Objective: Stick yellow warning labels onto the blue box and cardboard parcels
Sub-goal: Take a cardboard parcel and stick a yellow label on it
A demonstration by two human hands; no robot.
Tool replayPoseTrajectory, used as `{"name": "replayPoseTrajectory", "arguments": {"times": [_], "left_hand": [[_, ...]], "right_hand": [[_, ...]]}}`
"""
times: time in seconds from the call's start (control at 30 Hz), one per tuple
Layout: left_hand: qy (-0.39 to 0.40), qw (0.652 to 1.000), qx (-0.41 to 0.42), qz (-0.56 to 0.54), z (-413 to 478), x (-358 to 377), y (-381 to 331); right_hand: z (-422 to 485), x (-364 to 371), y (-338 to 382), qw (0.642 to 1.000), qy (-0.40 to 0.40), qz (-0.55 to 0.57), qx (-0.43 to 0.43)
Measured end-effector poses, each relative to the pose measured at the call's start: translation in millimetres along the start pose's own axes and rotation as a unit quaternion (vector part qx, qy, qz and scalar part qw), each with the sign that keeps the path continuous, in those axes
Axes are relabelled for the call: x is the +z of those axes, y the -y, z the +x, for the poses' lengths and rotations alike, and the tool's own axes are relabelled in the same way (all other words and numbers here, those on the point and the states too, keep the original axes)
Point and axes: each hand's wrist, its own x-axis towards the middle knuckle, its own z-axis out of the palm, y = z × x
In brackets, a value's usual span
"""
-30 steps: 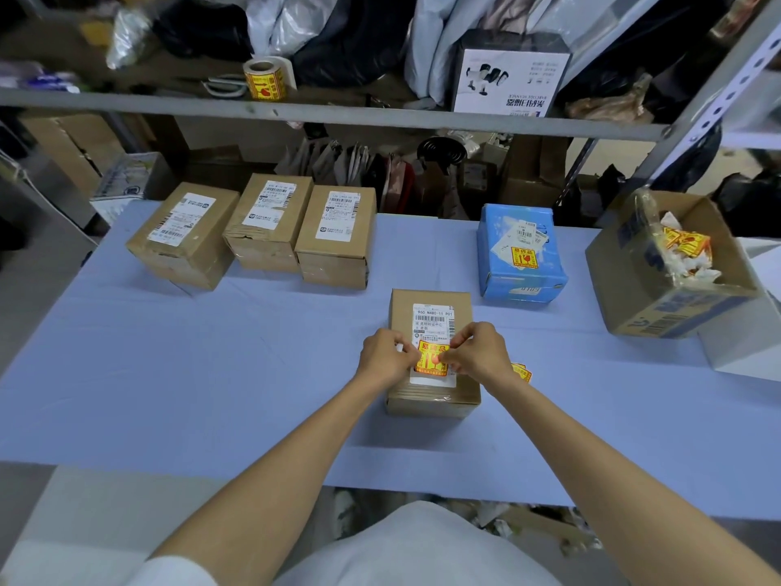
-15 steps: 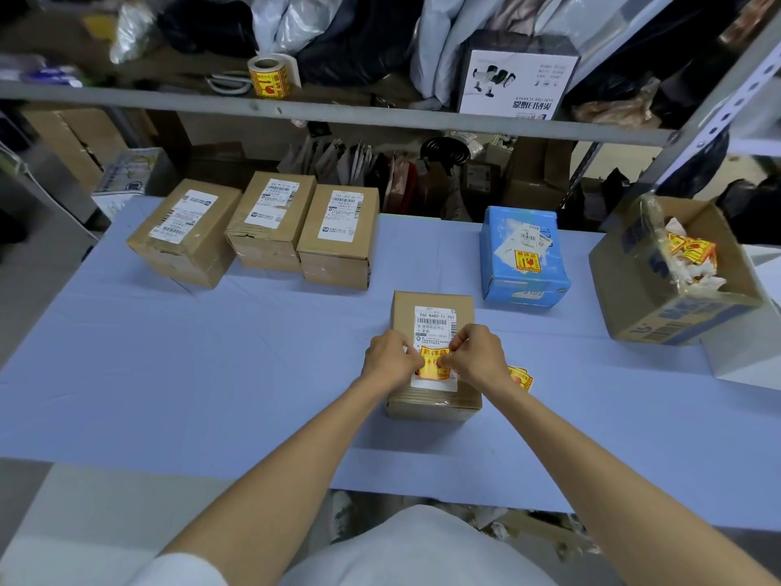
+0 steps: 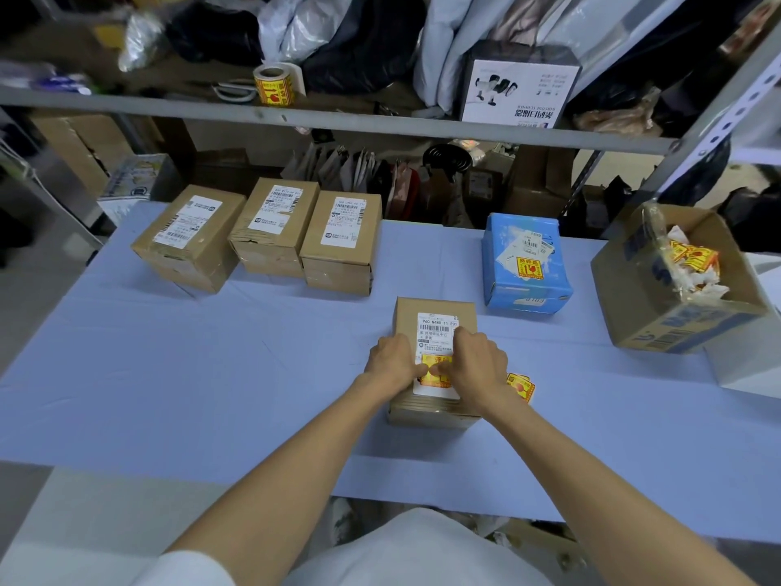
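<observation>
Left hand [image 3: 394, 362] and right hand [image 3: 479, 365], fingers curled and holding nothing, press thumbs on the yellow label [image 3: 439, 360] atop the cardboard parcel [image 3: 435, 305]. The blue box [image 3: 524, 264] sits at its one o'clock.

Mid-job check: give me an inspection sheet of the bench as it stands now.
Surface: table, covered in pale blue, lying flat.
Job's things: near parcel has a yellow label on its white slip; blue box already labelled; back parcels show no yellow; spare labels by the right wrist.
Clutter: open carton holding label scraps.
Hands: left hand and right hand both on the yellow label, fingers curled; pressing or pinching unclear.
Cables: nothing seen.
Surroundings: shelf with label roll, scissors, bags.
</observation>
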Motion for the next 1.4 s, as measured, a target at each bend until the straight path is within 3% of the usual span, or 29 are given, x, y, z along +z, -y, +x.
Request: {"name": "replayPoseTrajectory", "arguments": {"times": [0.1, 0.3, 0.5, 0.8, 0.93, 1.03, 1.3, 1.4], "left_hand": [[-0.019, 1.0, -0.002, -0.024, -2, -6, 10], [-0.024, 0.983, 0.082, -0.164, -9, 0, 9], [-0.02, 0.984, 0.106, -0.145, -5, 3, 14], [-0.027, 0.978, 0.109, -0.174, -5, 2, 22], [-0.024, 0.978, 0.129, -0.162, -6, 8, 18], [-0.016, 0.979, 0.13, -0.159, -5, 6, 18], [0.004, 0.974, 0.072, -0.216, 1, 2, 18], [0.059, 0.954, 0.04, -0.292, 2, -6, 10]], "right_hand": [[1, -6, -10, 1.0, 0.005, 0.006, 0.004], [-5, 4, -21, 0.982, -0.045, 0.182, -0.032], [-9, 16, -22, 0.95, -0.015, 0.306, -0.056], [-12, 19, -37, 0.982, -0.049, 0.179, -0.041], [-16, 25, -26, 0.98, -0.048, 0.166, -0.102], [-14, 23, -26, 0.977, -0.054, 0.186, -0.086], [-15, 12, -41, 0.984, -0.092, 0.143, -0.056], [-11, 6, -25, 0.981, -0.089, 0.162, -0.065]]}}
